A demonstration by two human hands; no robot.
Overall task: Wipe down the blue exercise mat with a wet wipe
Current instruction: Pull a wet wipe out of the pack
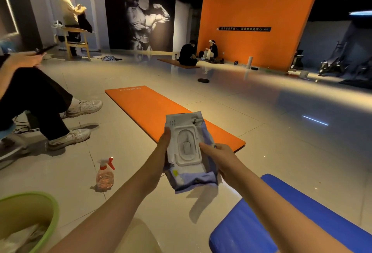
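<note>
Above a glossy tiled gym floor [271, 132], a wet-wipe pack [188, 148], lid closed, is gripped at its sides by the left hand [164, 142] and right hand [219, 156]. The blue exercise mat [302, 218] is spread below-right of the pack, nearer the right hand.

A blue mat [302, 218], an orange mat [161, 112], a white and lilac wipes pack [189, 152], a green basin [43, 210], a red-triggered spray bottle [105, 174].
</note>
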